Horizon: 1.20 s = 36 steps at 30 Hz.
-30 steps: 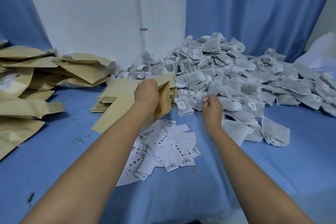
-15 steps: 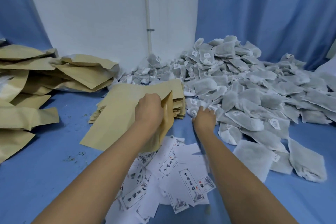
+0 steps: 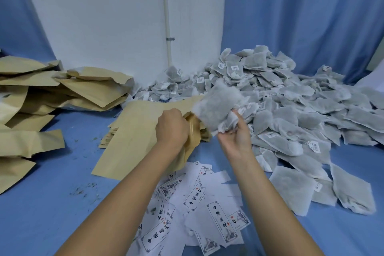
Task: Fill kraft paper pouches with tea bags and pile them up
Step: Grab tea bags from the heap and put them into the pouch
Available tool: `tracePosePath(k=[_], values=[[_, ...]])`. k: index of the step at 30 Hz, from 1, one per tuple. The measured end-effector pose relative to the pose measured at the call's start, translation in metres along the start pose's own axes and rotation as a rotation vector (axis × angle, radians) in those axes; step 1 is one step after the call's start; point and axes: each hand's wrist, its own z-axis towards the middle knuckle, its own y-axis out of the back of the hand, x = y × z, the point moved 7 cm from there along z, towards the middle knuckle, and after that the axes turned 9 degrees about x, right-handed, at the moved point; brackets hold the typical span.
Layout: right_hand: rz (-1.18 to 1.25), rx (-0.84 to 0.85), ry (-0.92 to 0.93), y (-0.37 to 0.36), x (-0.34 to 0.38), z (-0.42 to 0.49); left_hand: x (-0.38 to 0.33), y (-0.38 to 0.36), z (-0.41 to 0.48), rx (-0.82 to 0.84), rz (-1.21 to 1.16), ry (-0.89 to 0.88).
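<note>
The left hand (image 3: 171,129) gripped the mouth of a kraft pouch (image 3: 192,131), fingers curled round its upper edge and knuckles toward the camera; the pouch hung under the hand, its lower part hidden behind the wrist. Just beside it the right hand (image 3: 236,137), palm up, held a clutch of tea bags (image 3: 218,108) between thumb and curled fingers; the clutch stood at the pouch mouth, over its right side. Motion blur smeared the bags; their number, and whether they touched the pouch's edge, could not be told.

Behind the left hand lay a stack of flat pouches (image 3: 133,137), its near corner reaching toward the printed labels (image 3: 197,203) scattered between the forearms. To the right the heap of tea bags (image 3: 291,110) sloped from the blue curtain (image 3: 301,16) down toward the right forearm; loose bags lay at its near edge, and the frame cut off its far right side. At the left a pile of filled pouches (image 3: 62,93) ran off the frame edge; a band of bare blue cloth (image 3: 52,193) separated it from the flat stack and widened toward the front left, flecked with small crumbs. At the right front, more bare cloth lay beyond the loose bags. A white pipe (image 3: 167,16) ran down the wall (image 3: 104,16); its foot was hidden behind the heap.
</note>
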Motion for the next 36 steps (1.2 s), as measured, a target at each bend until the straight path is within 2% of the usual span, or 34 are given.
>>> tracePosePath(k=[2, 4, 9, 11, 15, 17, 20, 22, 23, 25, 27, 31, 33, 34, 35, 36], values=[[-0.187, -0.021, -0.058, 0.001, -0.022, -0.01, 0.003, 0.002, -0.001, -0.019, -0.065, 0.008], [-0.535, -0.061, -0.008, 0.011, -0.028, -0.017, 0.008, 0.007, 0.0, -0.033, -0.13, 0.022], [-1.028, 0.023, 0.086, 0.013, -0.027, -0.021, 0.017, 0.015, -0.006, -0.046, -0.174, 0.004], [-1.221, 0.133, 0.126, 0.001, -0.03, -0.024, 0.016, 0.014, -0.011, -0.047, -0.172, -0.001], [-1.689, 0.402, -0.13, -0.017, -0.065, -0.011, 0.007, 0.009, -0.024, -0.063, -0.186, -0.033], [-1.847, 0.425, -0.261, -0.017, -0.079, -0.004, 0.0, 0.004, -0.031, -0.06, -0.148, -0.064], [-1.913, 0.342, -0.237, -0.021, -0.086, -0.001, -0.016, -0.002, -0.039, -0.04, -0.044, -0.128], [-1.883, 0.403, -0.329, -0.022, -0.092, -0.003, -0.023, 0.0, -0.04, -0.057, 0.16, -0.132], [-1.829, 0.423, -0.405, -0.024, -0.096, 0.001, -0.022, 0.006, -0.037, -0.087, 0.272, -0.107], [-1.625, 0.34, -0.481, -0.03, -0.097, 0.011, -0.012, 0.022, -0.025, -0.143, 0.415, -0.046], [-1.639, 0.305, -0.433, -0.039, -0.088, 0.014, -0.009, 0.03, -0.017, -0.161, 0.398, -0.041], [-1.7, 0.262, -0.446, -0.018, -0.074, -0.006, -0.056, 0.001, -0.037, -0.067, 0.356, -0.213], [-1.882, 0.337, -0.473, -0.01, -0.067, -0.01, -0.062, -0.01, -0.039, -0.025, 0.353, -0.232], [-1.862, 0.35, -0.491, -0.009, -0.06, -0.008, -0.058, -0.008, -0.033, -0.034, 0.344, -0.22], [-1.771, 0.321, -0.444, -0.012, -0.05, -0.003, -0.053, -0.004, -0.027, -0.058, 0.33, -0.202], [-1.75, 0.296, -0.308, -0.017, -0.035, 0.001, -0.049, 0.0, -0.021, -0.088, 0.312, -0.188]])
